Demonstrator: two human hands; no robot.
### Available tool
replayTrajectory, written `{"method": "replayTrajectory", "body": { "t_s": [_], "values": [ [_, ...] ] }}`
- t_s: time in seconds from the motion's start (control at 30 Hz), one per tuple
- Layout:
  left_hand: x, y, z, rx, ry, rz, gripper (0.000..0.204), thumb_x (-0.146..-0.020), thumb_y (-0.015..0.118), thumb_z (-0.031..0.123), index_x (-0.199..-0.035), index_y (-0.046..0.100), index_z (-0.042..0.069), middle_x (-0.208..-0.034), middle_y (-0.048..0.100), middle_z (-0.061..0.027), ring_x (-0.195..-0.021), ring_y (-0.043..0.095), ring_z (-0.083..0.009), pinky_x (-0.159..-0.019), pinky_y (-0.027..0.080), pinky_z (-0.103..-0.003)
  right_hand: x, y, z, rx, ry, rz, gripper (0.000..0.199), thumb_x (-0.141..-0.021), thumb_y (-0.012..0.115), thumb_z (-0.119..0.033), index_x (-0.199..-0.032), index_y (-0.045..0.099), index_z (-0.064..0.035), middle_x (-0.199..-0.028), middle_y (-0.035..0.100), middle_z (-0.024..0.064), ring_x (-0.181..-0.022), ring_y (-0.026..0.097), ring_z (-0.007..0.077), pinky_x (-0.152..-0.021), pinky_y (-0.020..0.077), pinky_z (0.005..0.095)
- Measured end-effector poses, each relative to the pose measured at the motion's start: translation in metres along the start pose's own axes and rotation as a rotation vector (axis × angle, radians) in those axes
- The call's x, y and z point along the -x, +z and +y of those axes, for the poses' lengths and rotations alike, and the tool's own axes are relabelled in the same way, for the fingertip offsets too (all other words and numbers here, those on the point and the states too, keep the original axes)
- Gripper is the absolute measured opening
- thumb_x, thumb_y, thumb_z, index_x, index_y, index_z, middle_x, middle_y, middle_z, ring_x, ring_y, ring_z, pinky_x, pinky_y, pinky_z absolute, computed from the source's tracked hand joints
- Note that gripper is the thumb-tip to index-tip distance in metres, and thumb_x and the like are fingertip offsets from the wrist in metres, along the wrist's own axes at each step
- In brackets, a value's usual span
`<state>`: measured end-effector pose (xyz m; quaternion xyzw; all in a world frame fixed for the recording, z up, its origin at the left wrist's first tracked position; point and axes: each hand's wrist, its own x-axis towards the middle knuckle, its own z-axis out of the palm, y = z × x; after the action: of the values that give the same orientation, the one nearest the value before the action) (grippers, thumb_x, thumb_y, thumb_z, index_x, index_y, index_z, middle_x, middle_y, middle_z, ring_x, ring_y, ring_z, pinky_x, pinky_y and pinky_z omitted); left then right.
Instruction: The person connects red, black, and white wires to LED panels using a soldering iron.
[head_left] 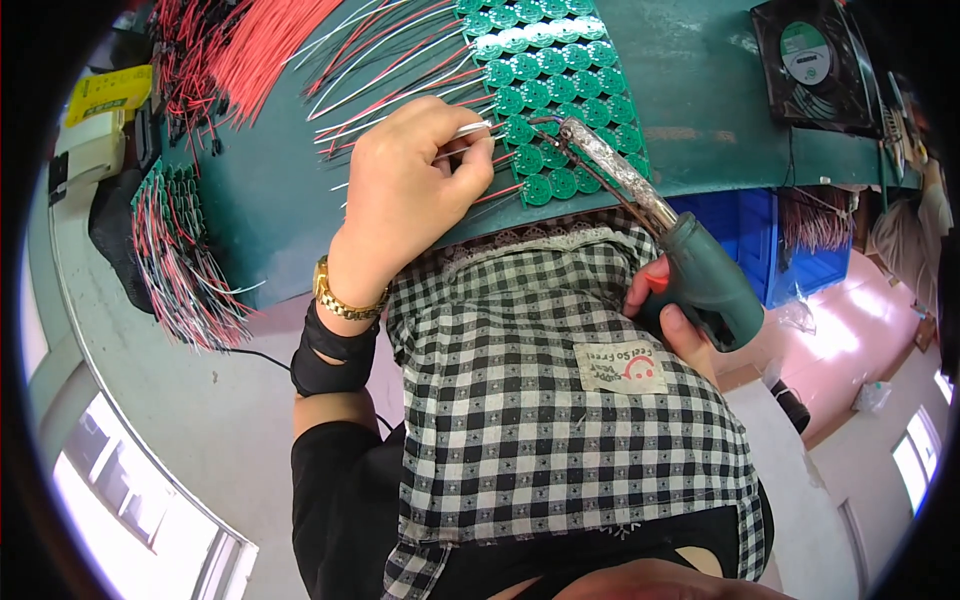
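My left hand (405, 185) rests on the green bench top (700, 90) and pinches a thin white wire (468, 130) against a panel of small round green circuit boards (545, 100). My right hand (672, 315) grips the dark green handle of a soldering iron (655, 225). Its foil-wrapped barrel points up and left, and the tip sits at the boards just right of the left fingers. A gold watch and a black wrist band are on my left wrist. A black-and-white checked apron covers my lap below the bench edge.
Loose red and white wires (300, 50) fan across the bench at upper left. More wired green boards (175, 240) are stacked at the left edge. A black square fan (815, 60) sits at upper right. Blue crates (790, 250) stand under the bench on the right.
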<state>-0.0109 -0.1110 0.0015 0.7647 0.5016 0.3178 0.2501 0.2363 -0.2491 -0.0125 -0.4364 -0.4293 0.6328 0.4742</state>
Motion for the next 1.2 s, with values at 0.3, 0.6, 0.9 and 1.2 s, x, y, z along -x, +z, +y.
{"method": "replayTrajectory", "body": {
  "t_s": [0.3,0.6,0.9,1.2],
  "values": [
    [0.019,-0.017,0.025,-0.133,0.118,0.1,0.012,-0.083,0.06,0.004,-0.094,0.059,0.005,-0.08,0.061,-0.0095,-0.063,0.06,-0.0239,-0.058,0.048,-0.03,0.013,-0.016,0.023,-0.078,-0.043,0.053,0.044,-0.083,0.062,-0.03,-0.116,0.051,-0.003,-0.088,0.056,0.0111,-0.076,0.054,0.0179,-0.068,0.0448,0.0316],
    [0.027,0.005,0.009,-0.039,0.148,0.074,0.012,-0.073,0.068,0.001,-0.082,0.061,0.004,-0.076,0.057,-0.0074,-0.064,0.057,-0.0188,-0.054,0.047,-0.028,0.018,0.0,-0.01,-0.001,0.137,0.046,0.038,-0.082,0.064,-0.025,-0.11,0.053,-0.0012,-0.089,0.056,0.0054,-0.078,0.053,0.0141,-0.07,0.0439,0.0273],
    [0.031,0.003,0.005,-0.045,0.197,0.046,0.014,-0.068,0.069,-0.002,-0.079,0.064,0.006,-0.073,0.057,-0.0049,-0.061,0.056,-0.0174,-0.052,0.046,-0.027,0.018,0.001,-0.015,0.057,0.135,0.027,0.034,-0.084,0.063,-0.022,-0.109,0.055,-0.0008,-0.09,0.058,0.006,-0.079,0.054,0.0139,-0.07,0.0444,0.0273],
    [0.027,0.012,0.006,-0.002,0.097,0.122,0.011,-0.067,0.069,0.0,-0.074,0.062,0.006,-0.067,0.055,-0.0036,-0.048,0.05,-0.0139,-0.044,0.04,-0.025,0.025,-0.002,0.0,-0.026,0.135,0.061,0.04,-0.084,0.062,-0.022,-0.116,0.05,-0.0013,-0.091,0.057,0.0065,-0.078,0.054,0.0142,-0.071,0.0445,0.0275]
  ]
}}
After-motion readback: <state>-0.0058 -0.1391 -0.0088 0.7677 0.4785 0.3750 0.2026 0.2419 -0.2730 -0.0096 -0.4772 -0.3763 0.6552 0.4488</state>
